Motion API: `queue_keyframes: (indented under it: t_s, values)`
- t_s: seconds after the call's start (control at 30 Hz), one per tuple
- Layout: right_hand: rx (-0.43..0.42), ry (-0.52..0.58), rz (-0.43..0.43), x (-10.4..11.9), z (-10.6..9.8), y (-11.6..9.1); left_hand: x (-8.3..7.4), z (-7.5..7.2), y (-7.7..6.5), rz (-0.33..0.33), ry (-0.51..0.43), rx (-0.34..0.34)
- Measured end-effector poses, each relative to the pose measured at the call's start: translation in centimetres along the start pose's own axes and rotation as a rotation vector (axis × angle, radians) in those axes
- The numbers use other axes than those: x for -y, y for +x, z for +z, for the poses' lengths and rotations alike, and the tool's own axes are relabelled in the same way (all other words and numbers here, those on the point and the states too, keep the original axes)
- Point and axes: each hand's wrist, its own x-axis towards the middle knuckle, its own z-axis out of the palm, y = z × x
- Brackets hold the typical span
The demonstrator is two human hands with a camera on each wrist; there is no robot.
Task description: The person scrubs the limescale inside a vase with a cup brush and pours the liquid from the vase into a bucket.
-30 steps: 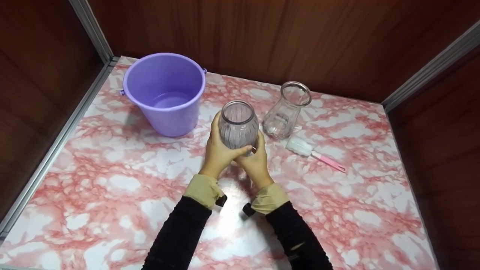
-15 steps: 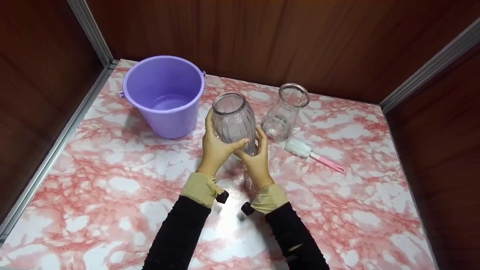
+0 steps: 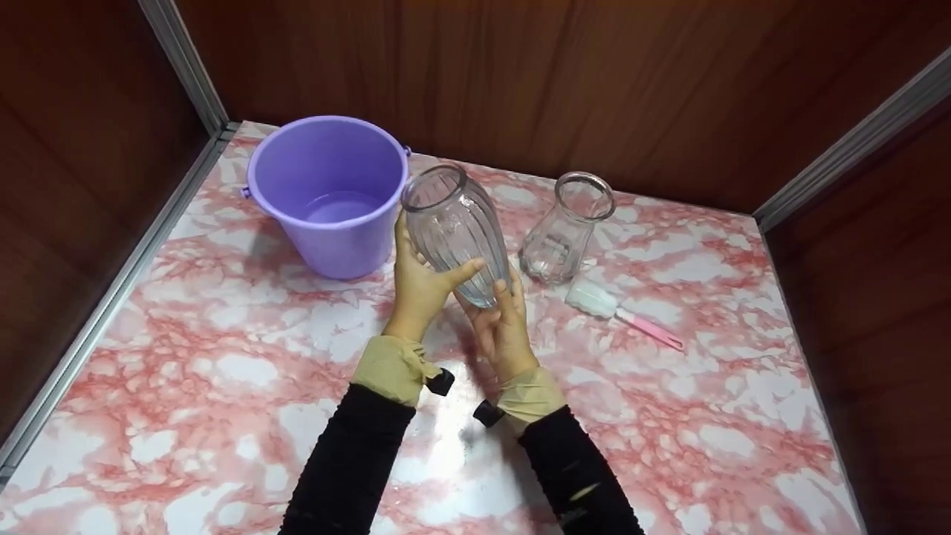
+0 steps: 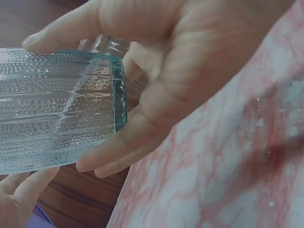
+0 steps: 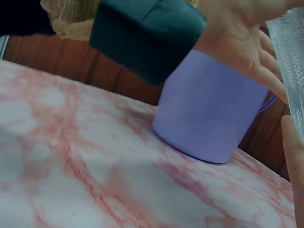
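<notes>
A ribbed clear glass vase (image 3: 462,234) is held in both hands, tilted with its mouth toward the bucket and its base toward the right. My left hand (image 3: 420,291) grips its left side, thumb across the near face and fingers round the far side, partly hidden. At the lower end my right hand (image 3: 507,331) holds the vase base, thumb on the near side. In the left wrist view, the right hand (image 4: 156,71) spans the thick, dotted-texture base (image 4: 118,95). Water drops show on the glass. The right wrist view catches only the vase's edge (image 5: 292,61).
A purple bucket (image 3: 349,241) with some water stands at the back left, close to the vase mouth. Behind the right hand are a second glass vase (image 3: 557,238) and a sponge brush (image 3: 624,312) with a pink handle. Dark wood panels (image 3: 483,74) enclose the marbled table (image 3: 223,416).
The vase has tipped from near upright toward the left, its mouth moving up and left to the bucket's side. My right hand has shifted its hold at the base, its palm now turned more upward.
</notes>
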Motion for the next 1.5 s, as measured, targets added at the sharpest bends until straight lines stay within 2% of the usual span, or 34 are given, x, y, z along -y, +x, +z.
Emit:
queue_keyframes:
  t_s: [0.3,0.6,0.77,1.03,1.27,1.5]
  values:
    - [0.024,0.089,-0.010,0.9,0.7,0.0,-1.0,0.0,0.3,-0.087,-0.147,-0.043]
    - [0.008,0.070,-0.051,1.6,1.8,0.2,-1.3,0.1,1.0,-0.074,-0.273,-0.070]
    - [-0.035,0.058,-0.072,2.2,2.1,0.4,-1.3,0.3,1.4,-0.071,-0.366,-0.075]
    - [-0.081,-0.021,-0.085,3.0,2.8,0.5,-1.4,0.3,1.8,-0.058,-0.433,-0.106]
    - [-0.068,-0.103,-0.114,3.6,3.7,0.9,-1.8,0.2,2.2,-0.142,-0.523,-0.146]
    - [-0.105,-0.145,-0.113,4.0,4.5,1.1,-1.9,0.0,2.5,-0.186,-0.583,-0.135]
